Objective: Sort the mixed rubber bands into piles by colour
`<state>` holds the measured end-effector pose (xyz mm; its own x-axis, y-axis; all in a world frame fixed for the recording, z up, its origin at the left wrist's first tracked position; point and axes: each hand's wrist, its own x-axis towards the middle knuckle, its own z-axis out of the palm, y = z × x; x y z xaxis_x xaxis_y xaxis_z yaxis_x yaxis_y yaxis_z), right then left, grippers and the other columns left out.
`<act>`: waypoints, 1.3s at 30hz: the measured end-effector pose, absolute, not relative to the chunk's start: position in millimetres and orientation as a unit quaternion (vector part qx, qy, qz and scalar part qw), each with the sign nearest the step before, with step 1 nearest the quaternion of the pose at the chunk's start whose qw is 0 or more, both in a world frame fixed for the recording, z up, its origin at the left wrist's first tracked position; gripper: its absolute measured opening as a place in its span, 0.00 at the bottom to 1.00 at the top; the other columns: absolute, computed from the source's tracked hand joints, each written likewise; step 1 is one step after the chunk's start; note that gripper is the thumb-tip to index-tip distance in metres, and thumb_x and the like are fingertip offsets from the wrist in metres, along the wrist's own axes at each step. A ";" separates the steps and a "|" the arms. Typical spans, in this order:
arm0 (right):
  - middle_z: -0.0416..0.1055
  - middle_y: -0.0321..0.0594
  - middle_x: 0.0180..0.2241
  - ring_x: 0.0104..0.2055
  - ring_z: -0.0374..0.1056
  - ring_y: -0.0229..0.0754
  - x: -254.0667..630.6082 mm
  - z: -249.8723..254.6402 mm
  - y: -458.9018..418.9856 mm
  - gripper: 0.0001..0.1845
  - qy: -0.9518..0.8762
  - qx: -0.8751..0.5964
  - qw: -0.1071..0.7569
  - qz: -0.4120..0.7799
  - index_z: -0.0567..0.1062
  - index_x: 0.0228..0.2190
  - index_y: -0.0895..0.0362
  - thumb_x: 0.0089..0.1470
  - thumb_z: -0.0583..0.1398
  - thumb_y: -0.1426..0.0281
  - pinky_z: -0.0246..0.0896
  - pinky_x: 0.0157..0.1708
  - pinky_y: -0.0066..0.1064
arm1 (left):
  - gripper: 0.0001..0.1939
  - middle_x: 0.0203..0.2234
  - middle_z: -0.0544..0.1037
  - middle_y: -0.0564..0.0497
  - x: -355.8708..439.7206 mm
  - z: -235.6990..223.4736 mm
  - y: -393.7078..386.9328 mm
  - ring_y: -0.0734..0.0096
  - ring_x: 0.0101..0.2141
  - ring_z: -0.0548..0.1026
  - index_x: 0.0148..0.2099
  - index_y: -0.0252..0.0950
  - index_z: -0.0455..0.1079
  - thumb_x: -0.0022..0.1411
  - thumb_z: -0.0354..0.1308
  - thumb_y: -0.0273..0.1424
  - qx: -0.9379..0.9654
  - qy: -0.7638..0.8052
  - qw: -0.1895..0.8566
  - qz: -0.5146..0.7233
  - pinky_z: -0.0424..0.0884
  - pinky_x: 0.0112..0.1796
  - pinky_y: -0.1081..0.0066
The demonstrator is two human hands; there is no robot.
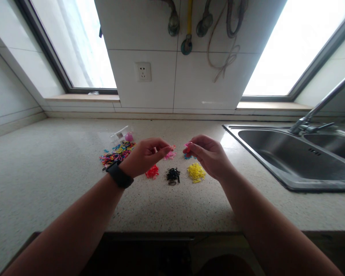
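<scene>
My left hand [148, 154], with a dark watch at its wrist, is closed in a pinch on a small orange-pink hair elastic [173, 147]. Beneath its fingertips lies a pile of pink elastics [170, 155]. Thumb and forefinger of my right hand [209, 155] pinch pink hair elastics [188, 145]; how many I cannot tell. Blue elastics [187, 156] lie below that hand, partly hidden. Nearer to me are a red pile [152, 172], a black pile [173, 174] and a yellow pile [196, 173]. A mixed-colour heap [116, 155] sits left of my left hand, which partly covers it.
A clear plastic container [120, 134] with a pink item [128, 137] stands behind the mixed heap. To the right, a steel sink [287, 184] with a faucet [304, 124] is set into the speckled countertop [172, 214]. A tiled wall with a socket [143, 72] rises behind.
</scene>
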<state>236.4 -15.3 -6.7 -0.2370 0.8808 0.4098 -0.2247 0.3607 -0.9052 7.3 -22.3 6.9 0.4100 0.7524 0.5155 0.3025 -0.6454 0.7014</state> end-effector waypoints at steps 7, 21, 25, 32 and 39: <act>0.75 0.35 0.27 0.29 0.71 0.37 237.4 -6.9 -14.7 0.08 -0.619 -0.273 0.545 0.496 0.77 0.31 0.53 0.51 0.69 0.65 0.70 0.33 0.34 | 0.13 0.25 0.76 0.50 7.9 6.9 -21.7 0.77 0.25 0.70 0.38 0.32 0.76 0.66 0.57 0.37 0.795 0.334 0.266 0.430 0.69 0.27 0.75; 0.77 0.35 0.27 0.28 0.72 0.37 238.4 -8.7 -11.9 0.05 -0.627 -0.255 0.548 0.491 0.78 0.31 0.54 0.53 0.68 0.67 0.69 0.32 0.33 | 0.12 0.25 0.76 0.52 9.0 5.0 -21.3 0.79 0.26 0.71 0.40 0.33 0.76 0.68 0.54 0.35 0.788 0.301 0.308 0.440 0.69 0.28 0.77; 0.77 0.35 0.27 0.28 0.72 0.37 239.4 -9.6 -11.5 0.05 -0.634 -0.255 0.545 0.486 0.78 0.31 0.54 0.53 0.68 0.68 0.69 0.32 0.34 | 0.13 0.25 0.76 0.51 9.3 6.4 -22.0 0.78 0.26 0.70 0.40 0.32 0.76 0.67 0.56 0.36 0.783 0.311 0.307 0.443 0.69 0.28 0.76; 0.77 0.36 0.27 0.29 0.72 0.37 239.7 -9.4 -11.7 0.04 -0.635 -0.249 0.546 0.486 0.78 0.31 0.54 0.53 0.68 0.68 0.69 0.32 0.34 | 0.14 0.24 0.75 0.51 8.7 5.6 -19.7 0.78 0.24 0.69 0.39 0.32 0.76 0.65 0.58 0.39 0.779 0.319 0.293 0.453 0.68 0.26 0.76; 0.77 0.35 0.27 0.28 0.73 0.37 239.1 -8.9 -12.2 0.06 -0.641 -0.261 0.545 0.474 0.77 0.31 0.54 0.52 0.68 0.67 0.69 0.31 0.33 | 0.14 0.24 0.75 0.51 7.5 4.0 -18.8 0.78 0.24 0.69 0.39 0.33 0.77 0.64 0.60 0.40 0.777 0.324 0.296 0.452 0.68 0.26 0.76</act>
<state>239.1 -12.2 -8.9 -0.2701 0.8508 0.4507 -0.1823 0.4145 -0.8916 7.5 -18.8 4.0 0.3811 0.7708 0.5105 0.2361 -0.6150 0.7523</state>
